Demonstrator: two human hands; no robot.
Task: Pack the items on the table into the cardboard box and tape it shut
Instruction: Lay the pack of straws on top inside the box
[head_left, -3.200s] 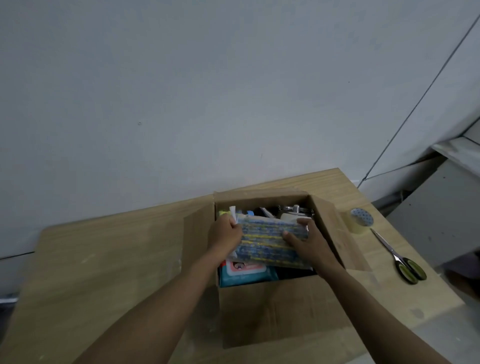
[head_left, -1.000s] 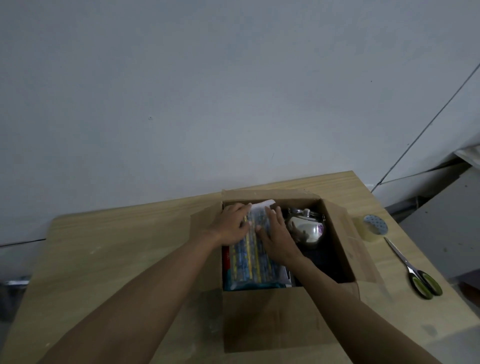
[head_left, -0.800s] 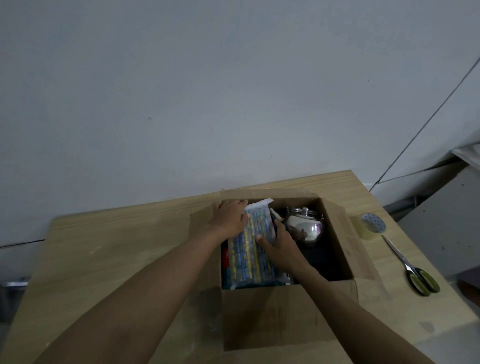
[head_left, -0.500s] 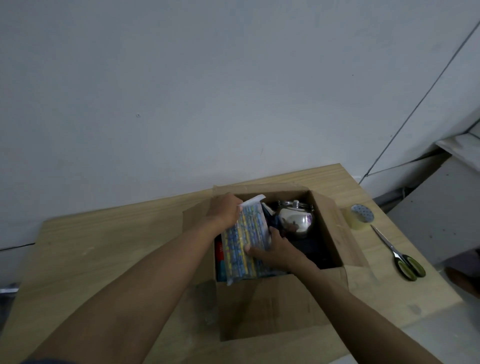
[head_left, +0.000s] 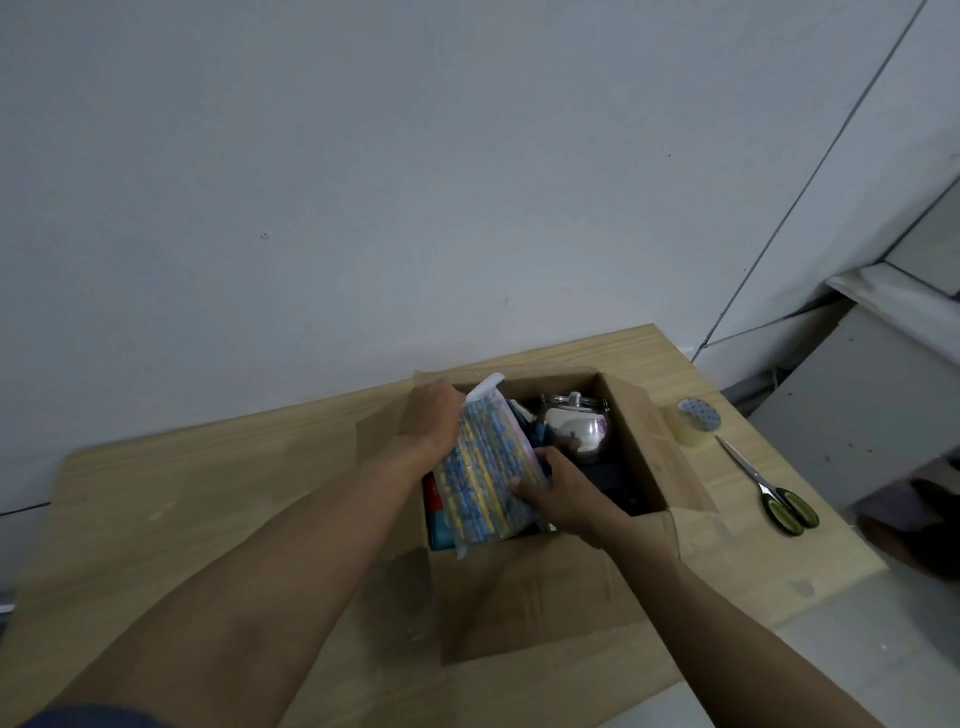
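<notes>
Wooden table (head_left: 208, 493) beneath cardboard box (head_left: 545, 597). Inside box, left half: striped packet (head_left: 483, 467) tilted on edge, clasped at far end by left hand (head_left: 431, 421), near edge by right hand (head_left: 566, 493). Ease down flat; avoid snagging box wall.

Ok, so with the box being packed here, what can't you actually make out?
Head view, the only one:
Print on the blue and yellow packet: too blurred to read.
Items under the packet: hidden by it and by the left hand and right hand.
Floor of the cardboard box beside the metal teapot: lost in shadow.
Markings on the tape roll: too small to read.
</notes>
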